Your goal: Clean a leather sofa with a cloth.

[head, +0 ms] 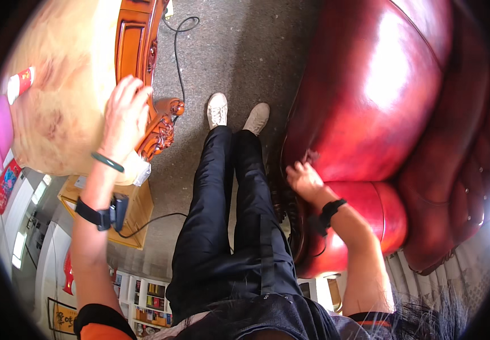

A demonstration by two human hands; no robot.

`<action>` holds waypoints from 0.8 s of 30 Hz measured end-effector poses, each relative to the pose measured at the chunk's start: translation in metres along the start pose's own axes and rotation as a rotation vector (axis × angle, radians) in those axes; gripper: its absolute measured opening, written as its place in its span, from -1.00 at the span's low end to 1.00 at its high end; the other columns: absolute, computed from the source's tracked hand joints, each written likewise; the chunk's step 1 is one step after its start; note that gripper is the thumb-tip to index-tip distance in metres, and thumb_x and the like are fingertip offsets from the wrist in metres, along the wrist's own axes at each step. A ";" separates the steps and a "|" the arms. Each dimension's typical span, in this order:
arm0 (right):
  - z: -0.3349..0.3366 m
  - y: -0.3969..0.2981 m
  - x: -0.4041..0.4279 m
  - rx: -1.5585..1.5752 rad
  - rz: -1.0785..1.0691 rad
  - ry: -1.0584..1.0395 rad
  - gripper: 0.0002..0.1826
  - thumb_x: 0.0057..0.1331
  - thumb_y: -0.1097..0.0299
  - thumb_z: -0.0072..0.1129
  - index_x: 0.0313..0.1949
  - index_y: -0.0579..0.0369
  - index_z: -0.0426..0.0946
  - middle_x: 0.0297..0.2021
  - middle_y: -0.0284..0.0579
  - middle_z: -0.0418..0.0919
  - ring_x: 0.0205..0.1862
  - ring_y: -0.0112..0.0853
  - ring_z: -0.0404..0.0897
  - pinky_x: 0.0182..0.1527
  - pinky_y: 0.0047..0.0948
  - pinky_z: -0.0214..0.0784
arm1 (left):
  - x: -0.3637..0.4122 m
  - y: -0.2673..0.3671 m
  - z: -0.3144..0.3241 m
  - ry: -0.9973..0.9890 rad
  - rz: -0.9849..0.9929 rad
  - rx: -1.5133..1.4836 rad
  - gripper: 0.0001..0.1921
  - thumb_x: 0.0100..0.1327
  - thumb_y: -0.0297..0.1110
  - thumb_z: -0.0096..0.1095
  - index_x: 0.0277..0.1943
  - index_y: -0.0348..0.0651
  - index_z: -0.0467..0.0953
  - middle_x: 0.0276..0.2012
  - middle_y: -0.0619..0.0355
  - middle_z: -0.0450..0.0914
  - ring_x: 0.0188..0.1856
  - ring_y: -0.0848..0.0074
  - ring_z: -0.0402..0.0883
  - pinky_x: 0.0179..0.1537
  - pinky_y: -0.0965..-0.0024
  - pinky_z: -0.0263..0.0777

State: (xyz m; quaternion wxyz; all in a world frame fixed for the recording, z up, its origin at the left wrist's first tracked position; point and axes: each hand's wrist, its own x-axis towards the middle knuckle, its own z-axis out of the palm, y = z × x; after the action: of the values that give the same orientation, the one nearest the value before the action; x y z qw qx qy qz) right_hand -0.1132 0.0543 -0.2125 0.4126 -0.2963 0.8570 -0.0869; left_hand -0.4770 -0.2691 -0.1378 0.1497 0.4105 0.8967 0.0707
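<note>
My left hand (127, 114) is over the edge of a glossy, stone-patterned table (64, 97). Its fingers are a little apart, with nothing visible in them. Beneath them runs the table's carved wooden apron (153, 136). A clear plastic corner piece (142, 173) sits near that wrist. My right hand (306, 180) is beside the seat of a red leather sofa (351, 144), close to the sofa's arm (359, 212). Its fingers are curled. A small blurred brown patch (311, 156) lies just past the fingertips; whether it is a held thing or a reflection is unclear.
Between table and sofa runs a speckled grey floor (245, 51), where my white shoes (217, 108) stand. A black cable (179, 55) trails along the table. A red-and-white paper cup (20, 85) and a pink-purple object (0, 127) are at left. Below is a wooden cabinet (136, 221).
</note>
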 end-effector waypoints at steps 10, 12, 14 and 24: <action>-0.141 0.194 0.080 -0.180 0.551 0.529 -0.76 0.11 0.30 0.10 -0.19 -0.08 0.54 0.01 -0.17 0.49 0.23 -0.14 0.29 0.25 -0.05 0.08 | 0.051 -0.048 -0.034 -0.036 0.254 0.161 -0.62 0.12 -0.56 0.22 0.05 -0.24 0.49 0.09 -0.07 0.44 0.28 0.10 0.30 0.34 0.06 0.12; -0.101 0.165 0.077 -0.291 0.509 0.381 -0.76 0.13 0.28 0.07 -0.20 -0.04 0.54 -0.05 -0.14 0.51 0.17 -0.16 0.35 0.25 -0.07 0.06 | 0.068 -0.050 -0.033 -0.004 0.238 0.157 -0.62 0.11 -0.51 0.24 0.04 -0.23 0.49 0.08 -0.06 0.45 0.29 0.12 0.30 0.36 0.04 0.07; -0.072 0.101 0.075 -0.174 0.349 0.022 -0.85 0.08 0.27 0.06 -0.37 -0.10 0.58 -0.26 -0.13 0.54 -0.01 -0.21 0.47 0.17 -0.13 0.18 | 0.076 -0.057 -0.034 -0.018 0.211 0.167 -0.62 0.12 -0.46 0.26 0.04 -0.23 0.50 0.08 -0.03 0.46 0.30 0.14 0.28 0.37 0.04 0.05; -0.039 0.079 0.085 -0.206 0.252 -0.313 -0.70 0.31 0.19 -0.09 -0.14 -0.10 0.63 -0.09 -0.18 0.59 0.07 -0.27 0.45 0.24 -0.16 0.07 | 0.085 -0.056 -0.024 -0.018 0.181 0.119 -0.59 0.00 -0.29 0.35 -0.05 -0.19 0.56 -0.05 0.07 0.54 0.15 0.24 0.41 0.35 0.04 0.06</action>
State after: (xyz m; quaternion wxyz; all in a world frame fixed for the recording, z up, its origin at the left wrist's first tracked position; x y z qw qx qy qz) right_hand -0.2182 0.0652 -0.2743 0.5157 -0.2376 0.8171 0.1003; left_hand -0.5773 -0.2419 -0.1470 0.1260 0.4986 0.8572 0.0268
